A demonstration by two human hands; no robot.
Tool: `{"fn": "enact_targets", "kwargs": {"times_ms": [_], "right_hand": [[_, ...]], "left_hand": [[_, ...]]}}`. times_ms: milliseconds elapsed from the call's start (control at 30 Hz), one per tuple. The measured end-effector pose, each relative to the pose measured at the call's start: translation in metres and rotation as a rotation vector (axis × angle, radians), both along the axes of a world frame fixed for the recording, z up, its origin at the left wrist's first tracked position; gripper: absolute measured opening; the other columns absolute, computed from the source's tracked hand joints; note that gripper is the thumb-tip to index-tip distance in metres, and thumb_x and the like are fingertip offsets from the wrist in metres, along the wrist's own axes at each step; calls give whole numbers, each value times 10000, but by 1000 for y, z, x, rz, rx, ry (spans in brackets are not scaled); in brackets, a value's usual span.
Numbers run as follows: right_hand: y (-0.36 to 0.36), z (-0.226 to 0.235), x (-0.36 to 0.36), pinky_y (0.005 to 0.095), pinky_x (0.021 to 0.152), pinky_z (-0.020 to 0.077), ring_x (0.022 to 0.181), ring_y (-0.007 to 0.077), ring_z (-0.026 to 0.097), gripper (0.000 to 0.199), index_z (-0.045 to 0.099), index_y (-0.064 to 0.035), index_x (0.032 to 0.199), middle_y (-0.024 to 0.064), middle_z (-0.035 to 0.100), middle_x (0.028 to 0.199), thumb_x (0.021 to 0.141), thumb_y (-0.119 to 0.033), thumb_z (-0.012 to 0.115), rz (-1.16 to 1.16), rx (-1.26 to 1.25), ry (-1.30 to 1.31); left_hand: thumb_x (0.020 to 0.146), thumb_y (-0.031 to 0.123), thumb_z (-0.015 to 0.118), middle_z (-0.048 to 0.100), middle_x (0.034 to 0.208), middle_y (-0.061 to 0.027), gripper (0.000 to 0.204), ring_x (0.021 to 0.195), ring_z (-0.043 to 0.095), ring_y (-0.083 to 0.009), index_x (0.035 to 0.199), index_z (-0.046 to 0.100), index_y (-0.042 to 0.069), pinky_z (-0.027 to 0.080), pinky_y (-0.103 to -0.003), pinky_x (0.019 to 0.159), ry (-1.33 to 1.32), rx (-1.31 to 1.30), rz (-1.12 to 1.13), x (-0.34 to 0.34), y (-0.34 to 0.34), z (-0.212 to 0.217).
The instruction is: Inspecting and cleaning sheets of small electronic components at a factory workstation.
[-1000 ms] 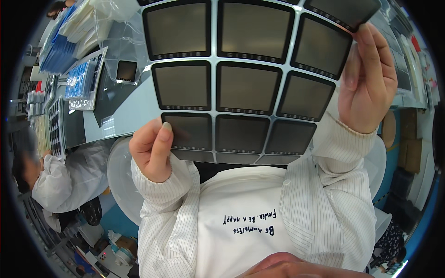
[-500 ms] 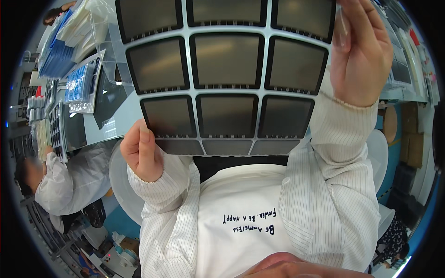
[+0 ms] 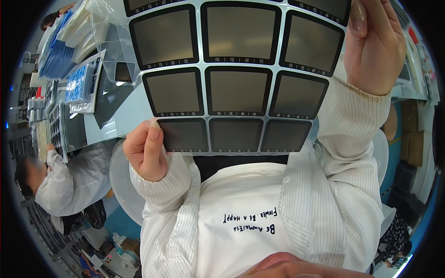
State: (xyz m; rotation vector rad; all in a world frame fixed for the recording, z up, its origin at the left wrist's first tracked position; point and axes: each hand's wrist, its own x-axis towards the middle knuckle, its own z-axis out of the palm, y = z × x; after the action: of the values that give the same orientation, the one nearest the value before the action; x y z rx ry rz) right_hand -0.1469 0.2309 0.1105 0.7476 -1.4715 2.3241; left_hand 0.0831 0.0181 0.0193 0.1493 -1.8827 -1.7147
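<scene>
Both my hands hold up a large sheet of dark rectangular panels [image 3: 239, 93], set in rows with pale strips between them. Each panel has a black border and a line of small marks along its lower edge. My left hand [image 3: 149, 150] grips the sheet's lower left corner, thumb on the face towards me. Along the upper right edge, my right hand [image 3: 376, 51] is closed with its thumb against the side. The top of the sheet runs out of view, and fingers behind it are hidden.
At the left a glass-topped table [image 3: 132, 113] carries clear plastic bags [image 3: 109, 51], a stack of blue sheets [image 3: 56, 58] and a blue packet [image 3: 78, 85]. A person in a white coat [image 3: 76, 185] sits beyond. Cardboard boxes [image 3: 411, 134] stand at the right.
The sheet has shifted slightly right and tilted, with its rows higher in view and the bottom row showing more fully. My right hand has moved a little right; both hands keep their hold.
</scene>
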Motion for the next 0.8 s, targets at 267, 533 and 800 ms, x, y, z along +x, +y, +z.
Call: {"fn": "enact_targets", "kwargs": {"times_ms": [267,533,800], "right_hand": [[3,-5,-1,152,413,293,436,18,406,172,636,22,1047,46,681,807,943,-101,577,-43,16,4],[-2,-13,-2,159,417,277,417,25,360,171,632,22,1032,-7,555,602,962,-109,548,-2,-48,-40],[-9,-14,-6,163,427,244,409,30,304,153,622,-2,959,-53,390,495,975,-124,531,-11,-50,-76]], "left_hand": [[944,139,521,505,533,-8,311,446,406,-67,684,594,-15,281,-220,441,-54,-69,-10,-3,10,5],[924,129,525,510,535,-14,288,455,410,-78,686,592,-19,305,-215,454,-116,-118,-135,-6,8,4],[923,117,556,548,558,-36,264,466,461,-98,694,583,-13,357,-224,457,-129,-119,-254,-14,3,0]]}}
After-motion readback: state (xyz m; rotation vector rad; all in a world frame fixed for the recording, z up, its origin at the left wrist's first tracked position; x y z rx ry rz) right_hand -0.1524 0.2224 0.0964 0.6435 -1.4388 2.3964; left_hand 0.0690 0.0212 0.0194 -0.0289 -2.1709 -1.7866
